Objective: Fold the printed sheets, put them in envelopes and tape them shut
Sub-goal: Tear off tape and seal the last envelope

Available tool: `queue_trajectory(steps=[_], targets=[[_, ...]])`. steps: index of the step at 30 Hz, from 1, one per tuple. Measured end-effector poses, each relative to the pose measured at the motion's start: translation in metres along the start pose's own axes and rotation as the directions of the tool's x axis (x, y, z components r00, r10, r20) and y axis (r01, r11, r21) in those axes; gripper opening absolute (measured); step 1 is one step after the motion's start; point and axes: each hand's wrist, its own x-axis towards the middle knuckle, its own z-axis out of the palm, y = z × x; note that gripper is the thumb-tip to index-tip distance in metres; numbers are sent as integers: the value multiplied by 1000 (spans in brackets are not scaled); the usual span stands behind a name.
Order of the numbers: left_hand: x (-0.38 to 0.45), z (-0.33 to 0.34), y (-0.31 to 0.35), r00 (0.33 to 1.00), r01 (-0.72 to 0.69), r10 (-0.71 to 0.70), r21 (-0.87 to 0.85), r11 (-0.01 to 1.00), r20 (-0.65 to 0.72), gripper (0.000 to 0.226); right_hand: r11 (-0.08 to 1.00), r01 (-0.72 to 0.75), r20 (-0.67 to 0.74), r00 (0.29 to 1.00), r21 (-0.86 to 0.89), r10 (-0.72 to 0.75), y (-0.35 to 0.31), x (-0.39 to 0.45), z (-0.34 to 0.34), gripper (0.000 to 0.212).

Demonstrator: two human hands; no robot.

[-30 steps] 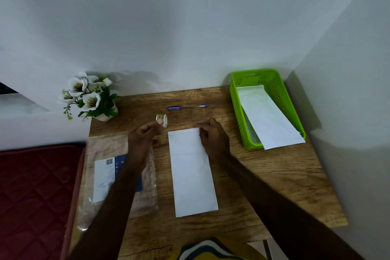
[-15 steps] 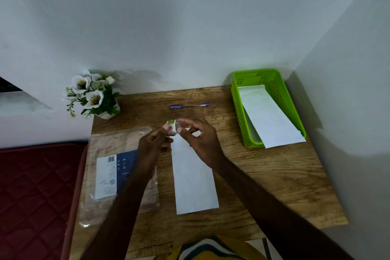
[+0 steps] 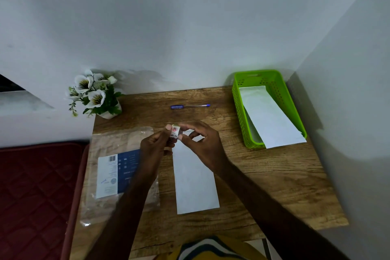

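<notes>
A small roll of patterned tape (image 3: 175, 131) is held above the far end of a long white envelope (image 3: 195, 181) that lies flat on the wooden table (image 3: 274, 175). My left hand (image 3: 155, 148) pinches the roll from the left. My right hand (image 3: 202, 143) pinches it from the right with thumb and fingertips. Both hands hide the envelope's top edge. A second white envelope (image 3: 272, 118) leans in a green basket (image 3: 242, 124) at the far right and sticks out over its near rim.
A blue pen (image 3: 190, 106) lies near the wall. A pot of white flowers (image 3: 95, 95) stands at the far left corner. A clear plastic packet with a blue and white label (image 3: 118, 173) lies left of the envelope. A red quilted surface (image 3: 35, 196) borders the table's left edge.
My right hand left the envelope's top edge and came up to the tape roll. My left hand brought the roll rightward, above the envelope. Both hands now pinch it.
</notes>
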Motion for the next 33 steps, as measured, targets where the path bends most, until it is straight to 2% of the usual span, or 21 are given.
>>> queue_trajectory(steps=[5,8,12,13,16,21,23,25,27,29,33], targets=[[-2,1,2,999,-43,42,46,998,34,35,997,-67,-7,998,45,68,1,0,1,32],[-6,2,3,994,-63,60,28,998,93,41,987,-119,-35,992,109,124,3,1,0,32],[-6,0,-1,981,-110,101,43,993,164,19,961,-168,-33,983,219,179,4,3,-4,32],[-6,-1,-3,977,-139,125,75,987,174,21,956,-175,-25,982,234,186,5,3,-4,31],[-5,-2,-5,968,-211,187,137,968,170,27,945,-205,-6,977,255,213,5,2,-4,31],[-4,-1,-6,970,-223,200,177,959,140,25,926,-251,3,965,282,261,6,1,0,33],[-4,-1,-7,971,-224,201,202,954,129,21,956,-224,-33,972,188,234,8,0,1,32],[-3,-2,-6,975,-218,200,222,950,100,20,990,-131,-106,987,-54,125,11,-3,1,32],[-2,-3,-5,976,-214,200,236,948,82,21,965,-6,-125,992,-263,-28,14,-6,1,34],[-2,-5,-3,976,-216,203,254,943,78,20,945,76,-101,988,-318,-113,15,-8,0,33],[-4,-8,1,973,-228,213,256,939,87,11,928,155,-53,982,-340,-183,14,-8,-3,28]])
